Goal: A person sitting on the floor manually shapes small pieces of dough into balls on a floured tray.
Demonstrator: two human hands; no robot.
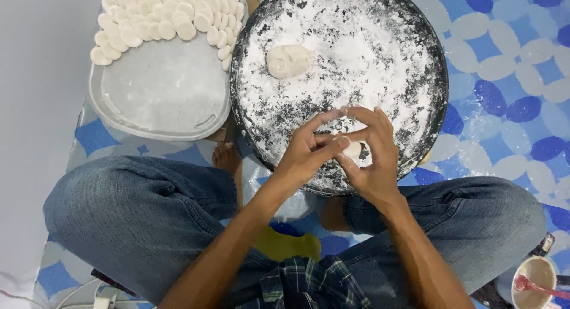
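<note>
We've got a small dough piece [354, 149] pinched between both hands, left hand [309, 154] and right hand [373, 160], fingertips meeting over it. Both grips closed on it; soft, pale, matte w/ flour, roundish lump, mostly hidden by fingers so we can't tell its long axis or which way it points. It sits just above the near rim of the round dark pan [436, 107].

Pan is wide, shallow, black metal, coated w/ a patchy layer of white flour [368, 54], powdery and clumped, dark showing through near the edges. A bigger dough lump [288, 61] lies in the flour toward the far-left part, well apart from our hands, irregular oval, long axis approx. left-right.

Left of the pan, touching or nearly touching its rim, a grey floured tray [160, 101] w/ rounded corners; flat dough discs [166, 15] overlap in rows along its far end, near half bare.

Everything's on a blue-and-white patterned mat [504, 65] on the floor. Our denim knees [136, 214] flank the pan's near edge. A small cup w/ a pink spoon [537, 280] sits by the right knee. Open room on the mat right of the pan.
</note>
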